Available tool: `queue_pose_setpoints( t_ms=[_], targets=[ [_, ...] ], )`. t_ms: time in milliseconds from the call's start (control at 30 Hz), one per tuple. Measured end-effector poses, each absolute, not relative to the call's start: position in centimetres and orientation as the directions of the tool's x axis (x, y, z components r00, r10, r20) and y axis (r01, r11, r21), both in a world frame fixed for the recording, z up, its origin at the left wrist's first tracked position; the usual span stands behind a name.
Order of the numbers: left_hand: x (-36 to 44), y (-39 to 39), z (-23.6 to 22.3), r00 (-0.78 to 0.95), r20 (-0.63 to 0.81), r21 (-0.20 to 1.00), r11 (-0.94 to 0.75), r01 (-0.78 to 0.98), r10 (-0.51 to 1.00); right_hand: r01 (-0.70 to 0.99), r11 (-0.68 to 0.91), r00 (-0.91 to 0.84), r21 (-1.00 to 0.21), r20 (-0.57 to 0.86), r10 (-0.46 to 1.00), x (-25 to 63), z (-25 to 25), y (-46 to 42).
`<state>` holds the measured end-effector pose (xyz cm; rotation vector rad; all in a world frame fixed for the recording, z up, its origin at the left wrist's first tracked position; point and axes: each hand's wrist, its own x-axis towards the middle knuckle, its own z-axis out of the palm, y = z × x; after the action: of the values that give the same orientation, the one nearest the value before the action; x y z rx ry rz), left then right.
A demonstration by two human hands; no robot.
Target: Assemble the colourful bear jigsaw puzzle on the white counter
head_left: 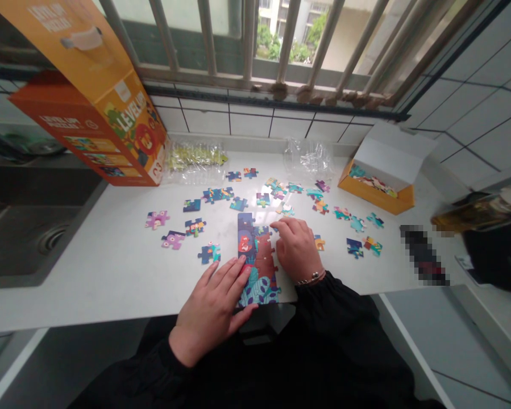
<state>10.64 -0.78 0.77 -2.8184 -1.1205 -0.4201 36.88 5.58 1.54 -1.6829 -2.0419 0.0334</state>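
Head camera looks down at your two hands on a white counter (88, 272). Your left hand (210, 309) lies flat on the low end of a long strip of joined jigsaw pieces (259, 289). Its fingers (233, 278) are spread wide, and the tips touch the strip. Your right hand (295, 250) sits by the top right side of the strip. Its fingers (283, 226) are bent and close together, and it is hard to see if they hold a piece. A thin metal bracelet (310, 278) circles that wrist, and both your sleeves (336, 318) are black.

The strip lies near the front edge of the counter, right between your hands. Loose puzzle pieces (210, 253) are spread around it, on the left, on the right and behind it. A small orange piece (319, 242) is just beside your right hand.

At the back left, a big orange box (110, 113) leans over, and it says "LEVEL UP" in big letters beside a lion picture. At the back right, an open orange box (377, 193) holds more pieces under its white lid. Two clear plastic bags (194, 162) lie by the wall. A metal sink (29, 227) is on the left, and window bars (246, 40) are up ahead.
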Motion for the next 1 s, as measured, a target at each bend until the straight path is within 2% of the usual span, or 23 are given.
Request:
queue_pose_setpoints(
  t_ms=[333, 533, 733, 833, 933, 1000],
  targets=[
    [10.7, -0.7, 0.8, 0.691, 0.273, 0.045, -0.727, 0.685, 0.669, 0.944, 0.157, -0.073, -0.29, 0.281, 0.957, 37.0, 1.0, 5.8],
    [10.7, -0.8, 0.9, 0.691, 0.276, 0.036, -0.726, 0.687, 0.668, 0.963, 0.032, 0.051, -0.267, 0.297, 0.953, 36.9, 1.0, 5.7],
    [10.5, -0.9, 0.6, 0.682, 0.282, 0.066, -0.722, 0.688, 0.675, 0.958, 0.024, 0.077, -0.285, 0.337, 0.938, 37.0, 0.9, 5.8],
    [10.3, -0.6, 1.4, 0.664, 0.324, 0.147, -0.729, 0.669, 0.674, 0.951, 0.016, 0.1, -0.31, 0.354, 0.93, 37.1, 0.8, 5.9],
    [9.7, -0.9, 3.7, 0.65, 0.427, 0.256, -0.773, 0.58, 0.629, 0.944, 0.023, 0.105, -0.329, 0.367, 0.924, 37.2, 0.9, 6.0],
    [8.8, -2.1, 5.1, 0.634, 0.497, 0.24, -0.796, 0.555, 0.592, 0.941, 0.029, 0.105, -0.338, 0.374, 0.922, 37.3, 0.9, 6.1]
  ],
)
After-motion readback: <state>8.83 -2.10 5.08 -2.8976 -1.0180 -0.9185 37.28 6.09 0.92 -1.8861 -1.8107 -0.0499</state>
